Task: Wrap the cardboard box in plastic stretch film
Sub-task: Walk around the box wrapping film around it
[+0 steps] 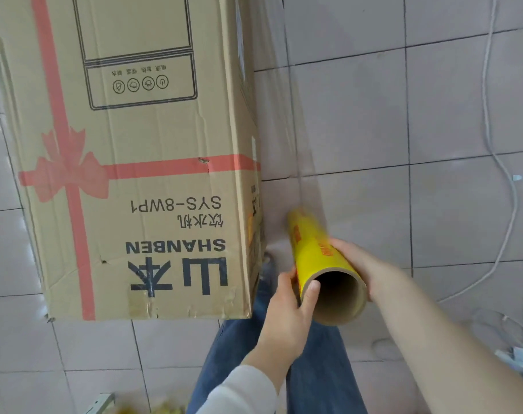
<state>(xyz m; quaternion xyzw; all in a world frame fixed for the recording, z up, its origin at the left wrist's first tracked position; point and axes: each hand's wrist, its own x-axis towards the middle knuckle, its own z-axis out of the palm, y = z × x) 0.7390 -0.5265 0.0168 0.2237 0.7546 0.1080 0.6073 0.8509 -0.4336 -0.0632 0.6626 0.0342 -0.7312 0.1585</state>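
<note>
I see the cardboard box (128,162) filling the upper left of my head view, standing on the pale tiled floor (433,210). From here its print reads upside down: "SHANBEN" in bold, "SYS-8WP1" beyond it, large Chinese characters near the closest edge, and a line drawing of an appliance with four round icons. A red ribbon and bow are printed across the face. Just beside the box's right side, both hands hold the yellow roll of stretch film (314,249). The left hand (287,309) curls round the near end with its thumb over the rim of the brown card core, and the right hand (370,270) wraps the other side. The roll's red lettering is too blurred for me to read. A clear sheet of film (284,115) runs from the roll along the box's right side. A white cable (493,130) trails over the tiles at right.
</note>
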